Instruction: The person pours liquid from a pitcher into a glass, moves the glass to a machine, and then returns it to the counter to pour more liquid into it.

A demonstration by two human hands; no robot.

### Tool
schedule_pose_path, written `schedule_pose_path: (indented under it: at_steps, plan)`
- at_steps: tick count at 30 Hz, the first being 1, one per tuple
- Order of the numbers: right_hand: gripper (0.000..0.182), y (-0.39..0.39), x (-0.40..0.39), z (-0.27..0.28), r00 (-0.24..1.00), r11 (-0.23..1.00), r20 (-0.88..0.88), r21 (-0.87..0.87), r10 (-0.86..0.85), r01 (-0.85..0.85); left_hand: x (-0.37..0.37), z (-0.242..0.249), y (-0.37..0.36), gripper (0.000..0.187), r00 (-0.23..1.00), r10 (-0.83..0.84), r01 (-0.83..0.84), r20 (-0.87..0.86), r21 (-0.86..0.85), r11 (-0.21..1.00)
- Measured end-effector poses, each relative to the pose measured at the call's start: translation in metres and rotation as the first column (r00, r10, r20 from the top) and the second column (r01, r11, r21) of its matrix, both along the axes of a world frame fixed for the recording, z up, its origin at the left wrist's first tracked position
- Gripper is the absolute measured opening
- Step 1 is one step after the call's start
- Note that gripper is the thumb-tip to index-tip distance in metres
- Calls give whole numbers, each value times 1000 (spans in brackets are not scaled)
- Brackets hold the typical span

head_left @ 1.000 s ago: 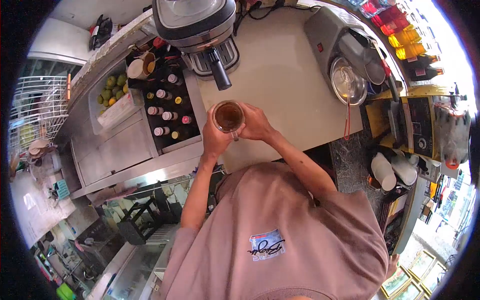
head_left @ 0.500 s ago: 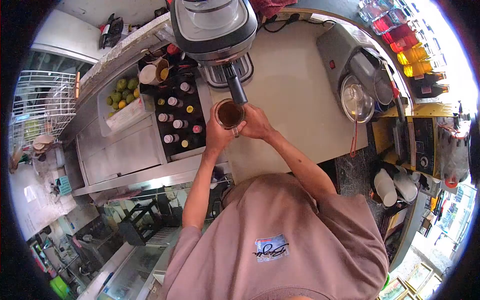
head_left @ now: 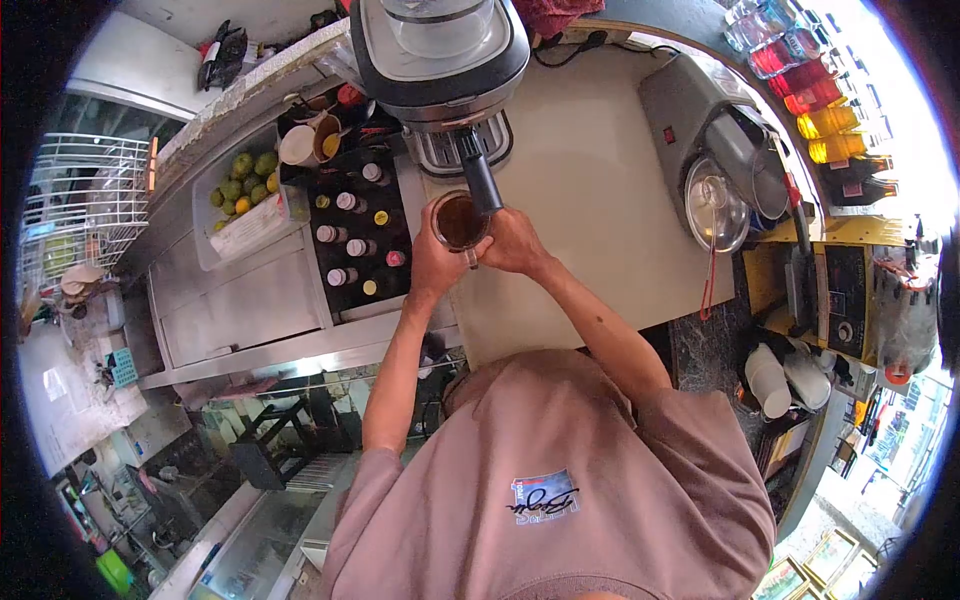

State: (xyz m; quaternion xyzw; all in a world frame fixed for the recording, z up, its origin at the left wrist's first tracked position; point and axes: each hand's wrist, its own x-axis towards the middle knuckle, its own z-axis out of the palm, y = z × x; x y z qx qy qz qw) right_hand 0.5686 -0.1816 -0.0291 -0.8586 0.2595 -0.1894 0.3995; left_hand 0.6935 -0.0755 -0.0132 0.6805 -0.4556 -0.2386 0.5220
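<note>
A clear glass mug [head_left: 461,221] with dark brown liquid sits between my two hands, seen from above. My left hand [head_left: 433,258] is wrapped round its left side. My right hand [head_left: 514,243] closes on the right side, by the mug's handle, with some fingers hidden behind the glass. Right above the mug, the black portafilter handle [head_left: 482,185] juts out from the espresso machine [head_left: 440,75] and overlaps the rim in this view. Below the machine's group shows its drip tray [head_left: 437,155].
Left of my hands, several capped bottles [head_left: 350,203] stand in a dark recess, beside a plastic bin [head_left: 210,245] of green and orange citrus fruit. A beige counter [head_left: 590,200] spreads to the right, with a grey machine [head_left: 690,110] and a metal bowl [head_left: 718,225] at its edge.
My view has shifted slightly, so the espresso machine appears a little farther right. Both hands keep their hold on the mug, almost unmoved.
</note>
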Motion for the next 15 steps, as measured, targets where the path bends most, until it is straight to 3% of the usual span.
schedule_pose_path:
  at_steps: [5, 11, 13, 15]
  plan:
    - [57, 1, -3, 3, 1000, 999, 14, 41, 10, -11, -1, 0, 0, 79, 1000, 3, -3, 10, -28, 1000]
    - [58, 3, -4, -5, 995, 999, 95, 27, -36, 34, -7, -16, 4, 93, 997, 4, -9, -78, -62, 998]
    - [58, 6, -5, -4, 996, 996, 68, 67, -57, 53, -6, -25, 5, 98, 942, -57, 26, -330, -98, 995]
    - [57, 7, -3, -3, 996, 991, -4, 101, -89, 89, -9, -29, 9, 96, 921, -53, 13, -385, -105, 994]
